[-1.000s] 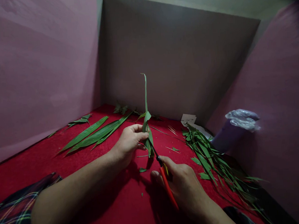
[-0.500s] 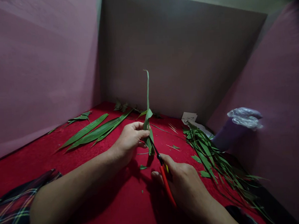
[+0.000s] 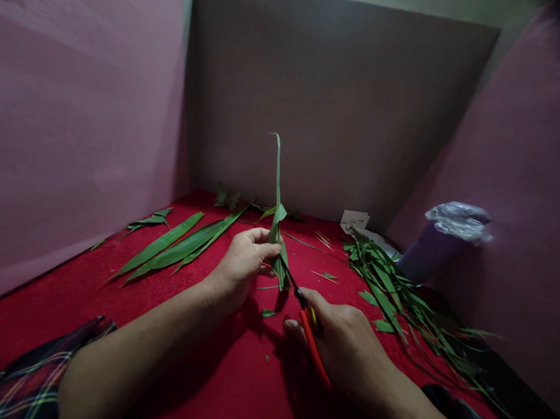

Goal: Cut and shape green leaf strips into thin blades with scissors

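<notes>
My left hand pinches a folded green leaf between thumb and fingers. A long thin strip of it stands upright, its tip bent over to the left. Closed around red-handled scissors is my right hand. Their dark blades point up and left and reach the lower part of the folded leaf; how far the blades are apart I cannot tell. Under my hands, a small leaf scrap lies on the red cloth.
Long flat leaves lie to the left. A heap of narrow leaves spreads along the right, beside a purple container topped with clear plastic. Toothpicks and a white card lie farther back, near the wall.
Hardly anything differs. Both hands keep their grip, and the scissors stay at the lower part of the leaf; the strip's tip has shifted very slightly.
</notes>
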Available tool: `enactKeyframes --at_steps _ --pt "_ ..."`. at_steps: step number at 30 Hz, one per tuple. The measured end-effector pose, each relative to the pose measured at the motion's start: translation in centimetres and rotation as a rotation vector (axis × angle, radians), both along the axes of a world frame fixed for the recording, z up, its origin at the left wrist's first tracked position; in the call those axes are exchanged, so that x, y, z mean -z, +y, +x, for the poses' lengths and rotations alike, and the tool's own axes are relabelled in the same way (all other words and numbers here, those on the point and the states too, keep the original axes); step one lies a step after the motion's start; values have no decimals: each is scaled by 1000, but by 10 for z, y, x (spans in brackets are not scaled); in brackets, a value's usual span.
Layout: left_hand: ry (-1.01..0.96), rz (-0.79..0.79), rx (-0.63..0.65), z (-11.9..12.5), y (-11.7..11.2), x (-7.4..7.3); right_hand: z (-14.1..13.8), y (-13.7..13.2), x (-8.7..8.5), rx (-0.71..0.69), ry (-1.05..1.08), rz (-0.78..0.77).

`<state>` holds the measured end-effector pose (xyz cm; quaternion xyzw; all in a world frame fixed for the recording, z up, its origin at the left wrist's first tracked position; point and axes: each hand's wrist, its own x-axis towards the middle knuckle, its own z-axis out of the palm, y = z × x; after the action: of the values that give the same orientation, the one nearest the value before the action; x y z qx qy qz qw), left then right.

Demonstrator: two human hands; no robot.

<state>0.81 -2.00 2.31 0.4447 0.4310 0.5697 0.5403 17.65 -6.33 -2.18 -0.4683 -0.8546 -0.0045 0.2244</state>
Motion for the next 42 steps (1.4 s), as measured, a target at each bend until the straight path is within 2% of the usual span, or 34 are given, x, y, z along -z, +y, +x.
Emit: enactKeyframes --at_steps 21,30,37,42 --pt "4 5 -12 0 2 2 -1 1 0 15 -9 11" --pt "-13 -16 -31 2 -3 -4 0 1 0 14 -1 52" --pt "-13 7 -6 0 1 1 1 1 1 2 9 18" --pt "-21 7 -8 0 0 0 0 2 1 13 10 20"
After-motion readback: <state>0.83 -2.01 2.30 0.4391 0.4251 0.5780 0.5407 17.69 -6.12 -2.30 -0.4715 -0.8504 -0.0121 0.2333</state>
